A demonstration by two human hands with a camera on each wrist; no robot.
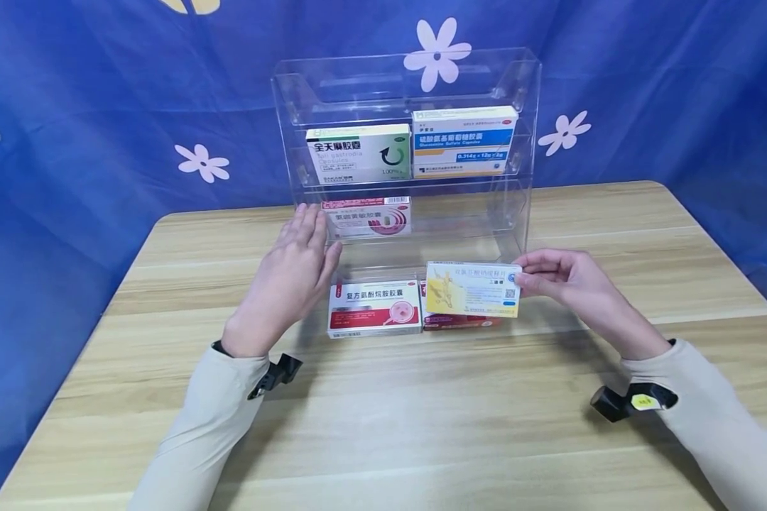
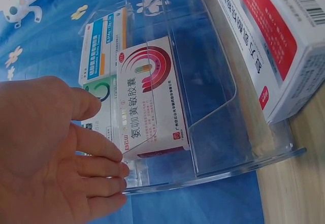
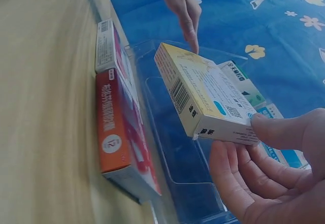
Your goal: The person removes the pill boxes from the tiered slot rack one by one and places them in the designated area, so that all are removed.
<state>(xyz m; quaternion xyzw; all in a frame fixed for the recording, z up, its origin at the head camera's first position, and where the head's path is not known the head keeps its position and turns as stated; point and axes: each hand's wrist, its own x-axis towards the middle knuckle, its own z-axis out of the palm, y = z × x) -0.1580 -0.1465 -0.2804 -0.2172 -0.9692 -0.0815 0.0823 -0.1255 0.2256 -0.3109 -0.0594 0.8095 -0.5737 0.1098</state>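
Note:
My right hand (image 1: 565, 287) pinches a yellow-and-white medicine box (image 1: 469, 291) by its right end, thumb in front, fingers behind. The box hangs in front of the clear acrylic rack (image 1: 524, 227), overlapping a red-and-purple box (image 1: 460, 323) on the bottom tier. With fingers straight, my left hand (image 1: 287, 273) is at the rack's left side, close to the pink-and-white box (image 1: 367, 218) on the middle tier. In the left wrist view its fingertips lie right by the rack's edge. A red-and-white box (image 1: 373, 309) stands at the bottom left.
The top tier holds a green-and-white box (image 1: 358, 155) and a blue-and-white box (image 1: 465, 142). Beneath the rack is a wood-grain table (image 1: 409, 426). A blue curtain (image 1: 102, 106) with white flowers hangs behind.

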